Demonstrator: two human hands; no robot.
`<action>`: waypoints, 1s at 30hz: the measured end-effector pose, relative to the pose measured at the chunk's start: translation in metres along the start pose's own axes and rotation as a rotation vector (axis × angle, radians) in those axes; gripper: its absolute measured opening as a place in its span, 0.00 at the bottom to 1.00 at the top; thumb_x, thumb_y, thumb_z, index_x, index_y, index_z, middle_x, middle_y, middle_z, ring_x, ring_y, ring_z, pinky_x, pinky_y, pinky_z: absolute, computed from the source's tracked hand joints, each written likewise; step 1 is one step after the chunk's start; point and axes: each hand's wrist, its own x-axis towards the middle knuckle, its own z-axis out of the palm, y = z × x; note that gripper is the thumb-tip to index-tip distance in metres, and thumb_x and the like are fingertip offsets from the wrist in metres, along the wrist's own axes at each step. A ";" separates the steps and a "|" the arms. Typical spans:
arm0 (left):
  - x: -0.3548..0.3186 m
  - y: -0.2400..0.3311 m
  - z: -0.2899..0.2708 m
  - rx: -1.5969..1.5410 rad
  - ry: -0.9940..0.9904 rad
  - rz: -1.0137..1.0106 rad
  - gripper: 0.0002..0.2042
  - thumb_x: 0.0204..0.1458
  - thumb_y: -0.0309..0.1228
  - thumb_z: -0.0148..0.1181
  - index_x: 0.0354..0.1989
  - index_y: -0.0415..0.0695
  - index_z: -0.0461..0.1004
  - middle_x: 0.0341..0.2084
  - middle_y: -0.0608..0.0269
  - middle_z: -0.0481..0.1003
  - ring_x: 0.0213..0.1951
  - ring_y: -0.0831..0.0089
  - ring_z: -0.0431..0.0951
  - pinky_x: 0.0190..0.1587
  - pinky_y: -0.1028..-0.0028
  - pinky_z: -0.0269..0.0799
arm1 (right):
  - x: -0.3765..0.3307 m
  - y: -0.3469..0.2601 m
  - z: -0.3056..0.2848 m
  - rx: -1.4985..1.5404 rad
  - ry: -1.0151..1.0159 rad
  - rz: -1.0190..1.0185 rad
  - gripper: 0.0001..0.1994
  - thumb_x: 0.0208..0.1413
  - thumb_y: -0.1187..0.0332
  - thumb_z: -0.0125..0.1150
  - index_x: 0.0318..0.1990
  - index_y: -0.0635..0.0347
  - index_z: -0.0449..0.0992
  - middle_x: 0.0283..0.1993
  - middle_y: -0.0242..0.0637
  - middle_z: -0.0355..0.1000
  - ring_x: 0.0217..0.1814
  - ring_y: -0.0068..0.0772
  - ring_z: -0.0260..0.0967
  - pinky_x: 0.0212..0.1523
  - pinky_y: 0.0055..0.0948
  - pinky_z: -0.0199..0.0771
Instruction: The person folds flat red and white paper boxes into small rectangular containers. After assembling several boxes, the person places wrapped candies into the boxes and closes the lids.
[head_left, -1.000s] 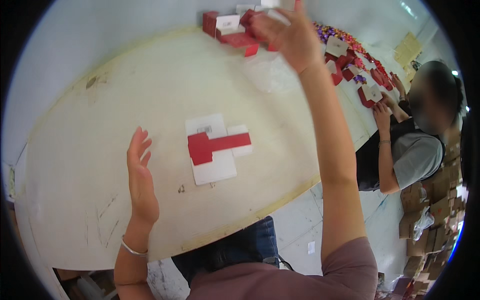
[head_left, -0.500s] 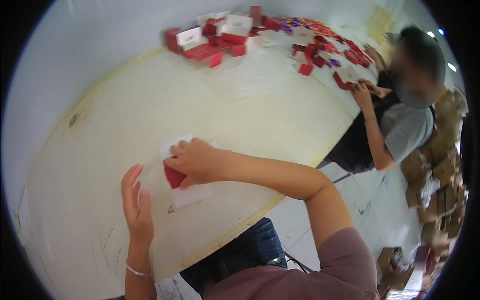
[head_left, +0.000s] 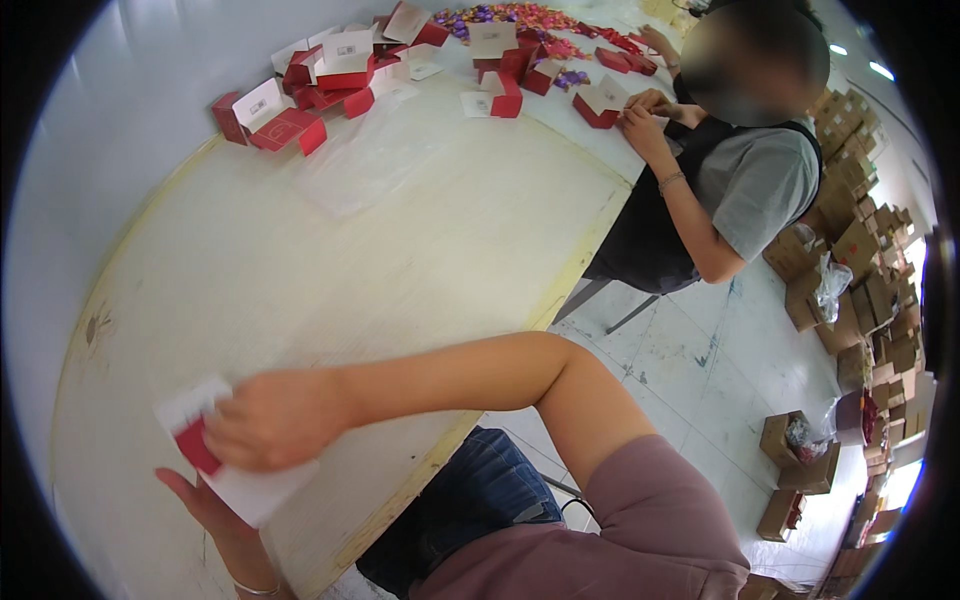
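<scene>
My right hand [head_left: 275,420], smeared by motion, reaches across the table with its fingers curled onto a small red box [head_left: 197,447] with white flaps. Much of the box is covered by this hand; a white panel [head_left: 255,492] sticks out below it and another white flap shows above. My left hand [head_left: 210,505] is at the lower left, close against the near side of the box, a digit stretched out and apart. Some of its fingers are hidden behind the white panel.
Several red boxes with raised white lids [head_left: 345,60] stand at the far side of the table [head_left: 400,270]. Beside them lie a clear plastic sheet [head_left: 370,150] and a heap of colourful wrapped pieces [head_left: 520,18]. A co-worker [head_left: 740,180] handles a box at right; cartons [head_left: 800,450] line the floor.
My right hand and the red box have moved left across the table, closer to my left hand. The whole view has also shifted, with the far boxes appearing further left.
</scene>
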 end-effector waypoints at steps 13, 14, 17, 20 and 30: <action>-0.005 0.004 0.000 0.296 0.131 0.038 0.45 0.46 0.53 0.53 0.65 0.48 0.33 0.57 0.55 0.55 0.56 0.65 0.60 0.58 0.65 0.58 | 0.004 0.000 0.009 0.345 -0.038 0.253 0.28 0.34 0.70 0.59 0.49 0.66 0.67 0.46 0.49 0.67 0.46 0.46 0.68 0.47 0.37 0.70; -0.002 0.002 -0.003 0.250 0.074 0.024 0.46 0.46 0.51 0.54 0.65 0.48 0.31 0.57 0.56 0.55 0.57 0.65 0.59 0.58 0.64 0.56 | 0.001 -0.001 0.006 0.311 -0.081 0.308 0.26 0.35 0.71 0.59 0.48 0.66 0.68 0.44 0.48 0.68 0.44 0.44 0.69 0.42 0.35 0.73; -0.002 -0.001 -0.003 0.171 0.141 0.054 0.48 0.43 0.45 0.60 0.65 0.50 0.31 0.58 0.57 0.52 0.59 0.65 0.55 0.60 0.63 0.53 | 0.006 0.004 0.008 0.207 -0.024 0.309 0.25 0.34 0.75 0.58 0.47 0.66 0.69 0.39 0.43 0.68 0.36 0.39 0.70 0.33 0.30 0.73; -0.002 0.002 -0.004 0.201 0.187 0.042 0.49 0.41 0.41 0.62 0.65 0.50 0.30 0.58 0.56 0.51 0.60 0.64 0.54 0.59 0.62 0.54 | 0.010 0.009 0.003 0.445 -0.016 0.483 0.29 0.29 0.79 0.58 0.49 0.64 0.68 0.34 0.38 0.65 0.35 0.36 0.65 0.31 0.30 0.68; 0.002 0.006 -0.009 0.165 0.219 0.085 0.44 0.42 0.58 0.53 0.64 0.49 0.41 0.58 0.50 0.54 0.59 0.59 0.57 0.57 0.61 0.60 | 0.015 0.018 -0.014 0.955 0.075 0.522 0.30 0.40 0.72 0.63 0.56 0.57 0.63 0.51 0.42 0.61 0.48 0.36 0.59 0.50 0.32 0.60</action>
